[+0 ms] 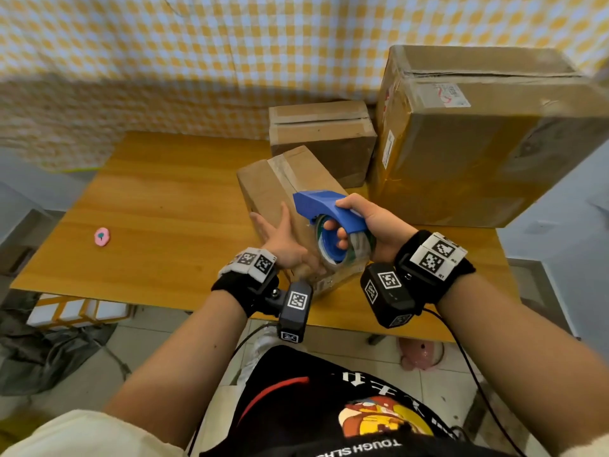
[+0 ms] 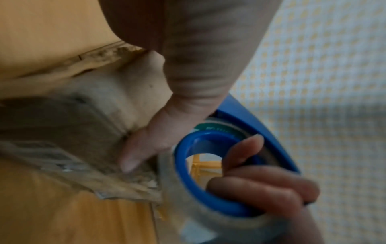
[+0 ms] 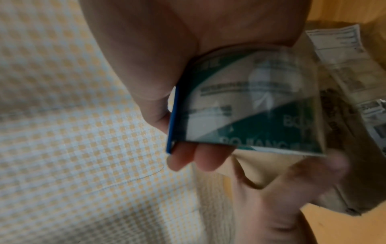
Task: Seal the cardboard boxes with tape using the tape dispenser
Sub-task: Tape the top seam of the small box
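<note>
A small cardboard box (image 1: 263,186) stands tilted on the wooden table (image 1: 158,209), with old tape along its top seam. My left hand (image 1: 280,239) lies flat against its left side, fingers straight. Its thumb (image 2: 142,148) presses on the box's near end (image 2: 73,123). My right hand (image 1: 372,222) grips the blue tape dispenser (image 1: 316,202) over the box's near right part, fingers (image 2: 261,186) hooked through the blue core (image 2: 183,173). The clear tape roll (image 3: 250,107) with green print sits against the box near the left thumb. The dispenser's blade end is hidden.
A medium taped box (image 1: 323,140) and a large box (image 1: 478,136) stand at the back right of the table. A small pink object (image 1: 102,236) lies at the left. A checked cloth (image 1: 197,61) hangs behind. The table's front edge runs just below my wrists.
</note>
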